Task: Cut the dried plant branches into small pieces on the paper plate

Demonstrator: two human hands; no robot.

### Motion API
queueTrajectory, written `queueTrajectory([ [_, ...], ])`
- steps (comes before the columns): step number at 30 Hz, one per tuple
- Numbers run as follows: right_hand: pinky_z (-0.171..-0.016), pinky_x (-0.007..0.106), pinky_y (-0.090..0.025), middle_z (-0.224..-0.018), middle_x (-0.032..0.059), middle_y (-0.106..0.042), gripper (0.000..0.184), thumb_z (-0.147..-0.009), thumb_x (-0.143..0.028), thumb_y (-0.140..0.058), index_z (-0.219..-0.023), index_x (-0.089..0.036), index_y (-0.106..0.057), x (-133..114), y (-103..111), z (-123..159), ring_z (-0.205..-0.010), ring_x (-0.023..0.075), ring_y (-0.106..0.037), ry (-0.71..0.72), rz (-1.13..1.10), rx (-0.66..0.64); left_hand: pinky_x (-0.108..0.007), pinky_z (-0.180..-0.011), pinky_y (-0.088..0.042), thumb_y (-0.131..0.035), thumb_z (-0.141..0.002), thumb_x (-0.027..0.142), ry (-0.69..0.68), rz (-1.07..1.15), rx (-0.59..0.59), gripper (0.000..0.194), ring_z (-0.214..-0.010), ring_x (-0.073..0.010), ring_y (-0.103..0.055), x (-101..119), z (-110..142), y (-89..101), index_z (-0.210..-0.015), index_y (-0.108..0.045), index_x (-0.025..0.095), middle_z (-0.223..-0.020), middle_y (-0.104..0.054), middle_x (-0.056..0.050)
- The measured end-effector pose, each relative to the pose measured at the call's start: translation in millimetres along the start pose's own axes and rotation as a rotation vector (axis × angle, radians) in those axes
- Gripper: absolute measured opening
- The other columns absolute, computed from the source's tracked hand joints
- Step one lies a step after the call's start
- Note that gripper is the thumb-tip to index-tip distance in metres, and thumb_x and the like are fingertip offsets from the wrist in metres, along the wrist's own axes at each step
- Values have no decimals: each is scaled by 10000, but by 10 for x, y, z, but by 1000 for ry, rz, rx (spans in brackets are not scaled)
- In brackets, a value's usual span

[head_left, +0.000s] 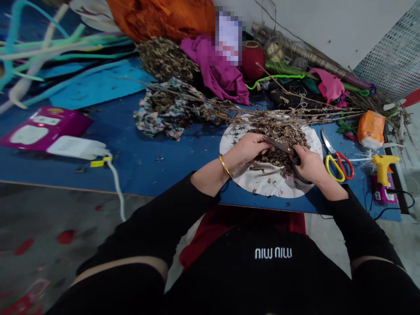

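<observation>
A pair of dark scissors [282, 146] is in my right hand [307, 162], its fingers closed round the black handles. The blades point left toward my left hand [251, 148], whose fingers are pinched together close to the tips, on what look like dried leaves. Both hands are over a heap of crumbled dried leaves [278, 164] on a round white cloth [239, 173]. Just right of the cloth lie other scissors [336, 157] with one yellow and one red handle, their blades pointing away from me.
Dry stems [229, 111] lie behind the cloth, beside a flowered bundle [164, 118] and magenta fabric [216, 74]. At right are an orange packet [370, 129] and a yellow glue gun [383, 166]. A purple box [49, 127] and white power strip [77, 146] with a cord stand left.
</observation>
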State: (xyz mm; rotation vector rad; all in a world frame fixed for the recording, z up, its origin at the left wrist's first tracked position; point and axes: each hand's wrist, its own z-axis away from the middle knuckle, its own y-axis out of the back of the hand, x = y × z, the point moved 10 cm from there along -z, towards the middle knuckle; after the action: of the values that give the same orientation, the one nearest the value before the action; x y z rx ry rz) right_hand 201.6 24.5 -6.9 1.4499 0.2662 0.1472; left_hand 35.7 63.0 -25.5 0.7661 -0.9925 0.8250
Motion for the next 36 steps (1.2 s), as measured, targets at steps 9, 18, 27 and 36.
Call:
queueTrajectory([
  [9,-715,357,-449,-1238,188,-650,517,-927,-332,-459,-1400,-135,-532,-45,29,3,-948,306,-657,7,39,28,-223,-375,-280,-562,-924,159,0,-4,-38,204,-393,-63,-360,22,2,-44,-758,-680,163,-561,-471,42],
  [18,-703,338,-425,-1187,167,-695,445,-922,-271,-442,-1326,-145,-580,-14,-16,-9,-920,282,-665,-3,53,-18,-237,-398,-226,-562,-934,198,27,34,-38,198,-403,-65,-327,-30,-11,-48,-767,-664,167,-573,-455,44],
  [27,-742,355,-463,-1209,148,-694,527,-879,-338,-492,-1372,-164,-567,59,100,-2,-945,282,-662,-33,-45,56,-191,-462,-260,-538,-945,145,-36,163,5,182,-475,-57,-340,-48,-80,36,-806,-655,155,-637,-477,37],
  [36,-697,345,-433,-1208,160,-676,527,-875,-336,-486,-1359,-146,-571,-21,82,-1,-954,293,-657,-1,-25,38,-188,-400,-268,-564,-914,97,53,115,-20,156,-455,-53,-366,46,41,-40,-849,-700,136,-642,-572,21],
])
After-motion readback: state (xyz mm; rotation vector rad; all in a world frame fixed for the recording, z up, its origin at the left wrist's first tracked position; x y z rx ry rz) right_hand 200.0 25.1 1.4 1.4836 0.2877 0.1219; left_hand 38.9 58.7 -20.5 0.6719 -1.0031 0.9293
